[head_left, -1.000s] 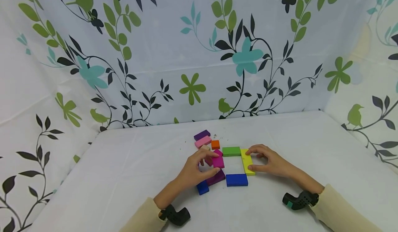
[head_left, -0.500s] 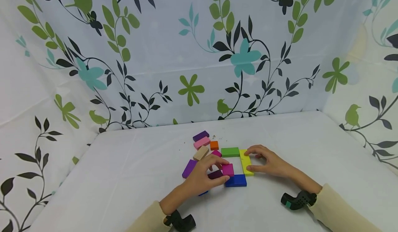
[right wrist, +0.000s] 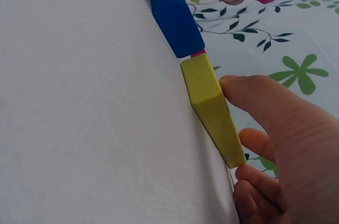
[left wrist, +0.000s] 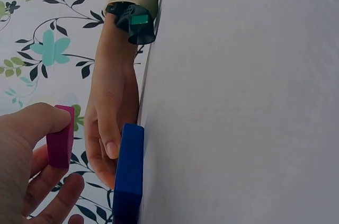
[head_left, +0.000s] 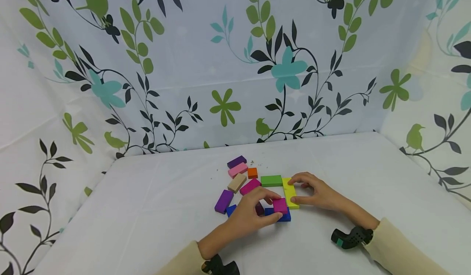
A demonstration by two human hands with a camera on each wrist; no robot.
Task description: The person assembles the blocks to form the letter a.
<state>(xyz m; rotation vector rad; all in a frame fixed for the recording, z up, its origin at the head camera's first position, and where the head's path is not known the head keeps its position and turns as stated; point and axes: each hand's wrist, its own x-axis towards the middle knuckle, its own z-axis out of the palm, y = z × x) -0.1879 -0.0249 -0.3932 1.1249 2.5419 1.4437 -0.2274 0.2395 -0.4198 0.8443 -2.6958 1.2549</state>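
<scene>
My left hand (head_left: 247, 215) pinches a magenta block (head_left: 280, 205) between thumb and fingers, over a blue block (head_left: 270, 213). In the left wrist view this magenta block (left wrist: 61, 136) is raised, apart from the blue block (left wrist: 128, 173). My right hand (head_left: 317, 192) holds a long yellow block (head_left: 289, 192) lying on the table, thumb near its front end and fingers at its back end. The right wrist view shows the thumb against the yellow block (right wrist: 209, 97). A green block (head_left: 271, 181) lies at the yellow block's back end, left of it.
Left of the green block lie another magenta block (head_left: 250, 186), an orange (head_left: 252, 173), a beige (head_left: 237, 183), a pink (head_left: 238, 169) and two purple blocks. A dark purple block (head_left: 259, 209) and a blue one (head_left: 231, 210) are partly hidden by my left hand.
My left hand has carried the magenta block rightward and toward me, from beside the other blocks to over the blue block. The right hand stays at the yellow block.
</scene>
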